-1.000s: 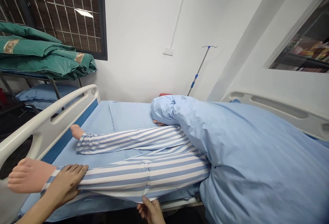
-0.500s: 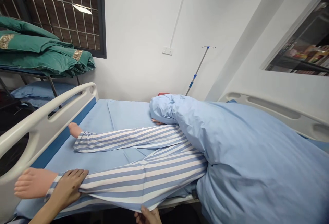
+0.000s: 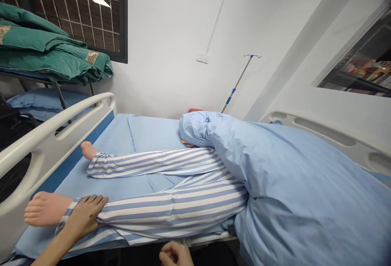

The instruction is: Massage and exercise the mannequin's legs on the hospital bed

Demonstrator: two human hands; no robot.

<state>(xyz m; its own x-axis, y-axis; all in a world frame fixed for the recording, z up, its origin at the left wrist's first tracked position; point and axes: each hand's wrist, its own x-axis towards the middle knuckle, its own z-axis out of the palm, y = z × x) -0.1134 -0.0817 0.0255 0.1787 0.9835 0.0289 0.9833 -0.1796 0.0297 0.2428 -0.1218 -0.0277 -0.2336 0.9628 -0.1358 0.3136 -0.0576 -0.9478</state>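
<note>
A manikin in blue-and-white striped trousers (image 3: 210, 196) lies on the bed, its legs stretched to the left and its feet bare. Around the lower trouser leg, just above the near foot (image 3: 47, 209), my left hand (image 3: 84, 217) is closed, back of the hand up. My right hand (image 3: 175, 254) is at the bottom edge of the view, below the mattress side, with curled fingers. It is apart from the trousers, and no cloth shows in it. A light blue quilt (image 3: 293, 176) is heaped over the upper body, which is hidden.
A cream footboard (image 3: 70, 113) borders the bed at left, a headboard (image 3: 330, 135) at right. An IV pole (image 3: 238, 82) stands behind the bed. Folded green bedding (image 3: 55, 54) lies on a rack at left, below a barred window (image 3: 79, 13).
My right hand has let go of the near trouser leg, which it was pulling toward me, and the cloth has dropped back. My left hand keeps its place on the lower leg.
</note>
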